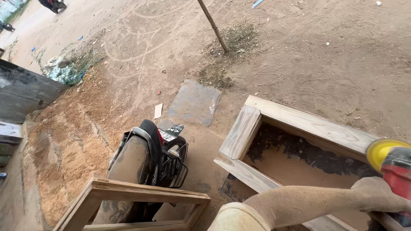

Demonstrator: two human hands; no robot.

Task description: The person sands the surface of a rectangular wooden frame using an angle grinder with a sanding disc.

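Clearly, one of the hands (376, 194) grips a red-and-yellow sander (391, 164) over a wooden frame (299, 122).

Bright daylight, perhaps slight edge distortion

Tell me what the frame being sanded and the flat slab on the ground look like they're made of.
The frame looks like bare, unpainted wood: pale boards with visible grain lines. The flat slab looks like grey stone or concrete, matte and dusty with worn edges; which one is unclear.
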